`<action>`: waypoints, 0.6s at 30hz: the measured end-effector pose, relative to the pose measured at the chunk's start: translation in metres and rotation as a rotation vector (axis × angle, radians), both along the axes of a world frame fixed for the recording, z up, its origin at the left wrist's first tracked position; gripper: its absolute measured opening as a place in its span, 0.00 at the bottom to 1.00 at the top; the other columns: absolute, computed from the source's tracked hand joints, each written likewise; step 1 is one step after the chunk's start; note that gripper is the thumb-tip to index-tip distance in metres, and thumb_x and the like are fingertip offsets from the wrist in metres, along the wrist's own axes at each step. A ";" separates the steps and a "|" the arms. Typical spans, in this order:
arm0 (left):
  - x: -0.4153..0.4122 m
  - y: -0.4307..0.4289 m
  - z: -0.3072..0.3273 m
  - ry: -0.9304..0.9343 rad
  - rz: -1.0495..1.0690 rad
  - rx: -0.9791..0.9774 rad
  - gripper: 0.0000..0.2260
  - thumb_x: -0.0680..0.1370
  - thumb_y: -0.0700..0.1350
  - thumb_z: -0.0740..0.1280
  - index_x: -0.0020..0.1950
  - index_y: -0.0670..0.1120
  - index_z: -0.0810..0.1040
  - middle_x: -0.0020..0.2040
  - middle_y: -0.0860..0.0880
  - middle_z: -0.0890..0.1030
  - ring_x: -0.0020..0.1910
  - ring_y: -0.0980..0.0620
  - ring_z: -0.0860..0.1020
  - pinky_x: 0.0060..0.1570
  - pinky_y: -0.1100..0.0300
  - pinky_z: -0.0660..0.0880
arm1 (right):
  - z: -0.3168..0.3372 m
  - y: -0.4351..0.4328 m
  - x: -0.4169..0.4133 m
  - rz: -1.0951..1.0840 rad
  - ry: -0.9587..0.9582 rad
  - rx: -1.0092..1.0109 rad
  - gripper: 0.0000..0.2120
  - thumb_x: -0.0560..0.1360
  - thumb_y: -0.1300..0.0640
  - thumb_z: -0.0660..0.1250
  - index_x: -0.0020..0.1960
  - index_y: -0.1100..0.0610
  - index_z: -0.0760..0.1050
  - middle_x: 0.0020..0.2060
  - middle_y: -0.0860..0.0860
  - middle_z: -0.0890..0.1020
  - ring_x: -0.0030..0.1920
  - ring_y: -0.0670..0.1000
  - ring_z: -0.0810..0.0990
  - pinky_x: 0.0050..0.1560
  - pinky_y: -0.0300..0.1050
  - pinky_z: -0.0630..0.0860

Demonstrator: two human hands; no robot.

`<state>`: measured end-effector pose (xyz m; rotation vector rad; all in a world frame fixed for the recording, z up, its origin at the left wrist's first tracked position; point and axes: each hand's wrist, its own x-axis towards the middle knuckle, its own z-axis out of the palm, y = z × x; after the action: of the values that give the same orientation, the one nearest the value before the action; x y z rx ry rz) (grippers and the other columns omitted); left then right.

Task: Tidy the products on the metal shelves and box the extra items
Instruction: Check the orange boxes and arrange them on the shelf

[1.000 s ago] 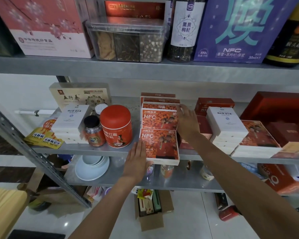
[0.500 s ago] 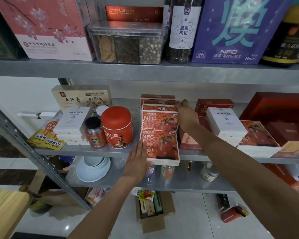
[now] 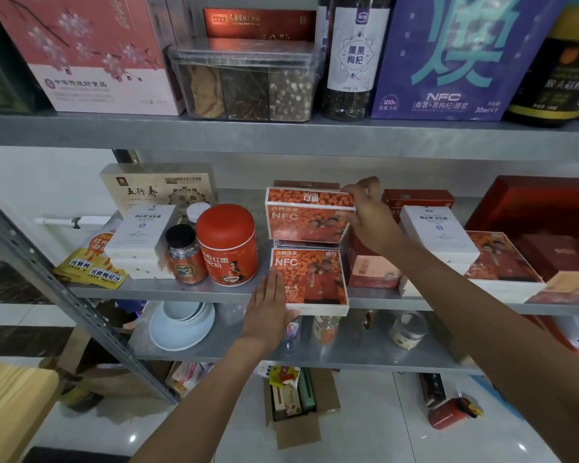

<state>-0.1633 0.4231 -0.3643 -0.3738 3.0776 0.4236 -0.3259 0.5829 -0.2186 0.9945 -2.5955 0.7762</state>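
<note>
Orange NFC boxes lie in a row running front to back on the middle metal shelf (image 3: 188,290). The front NFC box (image 3: 313,279) lies flat at the shelf's edge, and my left hand (image 3: 269,310) presses flat against its left side with straight fingers. Behind it, a second NFC box (image 3: 306,215) is tipped up off the pile. My right hand (image 3: 368,215) grips its right end, fingers curled over the top corner. More red boxes lie behind it, mostly hidden.
A red tin (image 3: 228,245), a small dark-capped jar (image 3: 184,255) and white boxes (image 3: 141,238) stand left of the row. White and red boxes (image 3: 435,235) crowd the right. An open cardboard box (image 3: 298,401) sits on the floor below. Bowls (image 3: 181,324) rest on the lower shelf.
My right hand has gone from resting beside the stacked boxes to gripping the second box and tilting it up. My left hand has stayed against the front box.
</note>
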 end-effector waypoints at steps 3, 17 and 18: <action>0.001 -0.002 -0.001 0.004 -0.005 0.108 0.39 0.81 0.59 0.57 0.79 0.44 0.35 0.80 0.46 0.37 0.79 0.47 0.38 0.77 0.51 0.43 | 0.006 0.015 0.009 0.017 -0.070 -0.157 0.19 0.77 0.61 0.68 0.66 0.62 0.70 0.65 0.58 0.65 0.56 0.46 0.71 0.53 0.30 0.72; 0.010 -0.006 0.099 0.470 0.146 1.000 0.26 0.75 0.63 0.56 0.64 0.48 0.75 0.57 0.49 0.82 0.55 0.53 0.81 0.51 0.62 0.77 | 0.002 0.071 0.047 0.096 -0.766 -0.572 0.08 0.78 0.60 0.66 0.57 0.56 0.76 0.48 0.49 0.83 0.44 0.44 0.84 0.41 0.38 0.81; 0.011 -0.004 0.099 0.449 0.161 1.011 0.22 0.76 0.62 0.55 0.58 0.49 0.77 0.50 0.51 0.83 0.48 0.57 0.82 0.44 0.67 0.77 | -0.001 0.071 0.050 0.067 -0.786 -0.565 0.08 0.78 0.58 0.66 0.57 0.55 0.77 0.48 0.50 0.83 0.44 0.45 0.84 0.40 0.38 0.81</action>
<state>-0.1519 0.4196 -0.2657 -0.5063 2.6645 2.1435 -0.2764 0.6541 -0.2193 0.6765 -2.6051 2.1141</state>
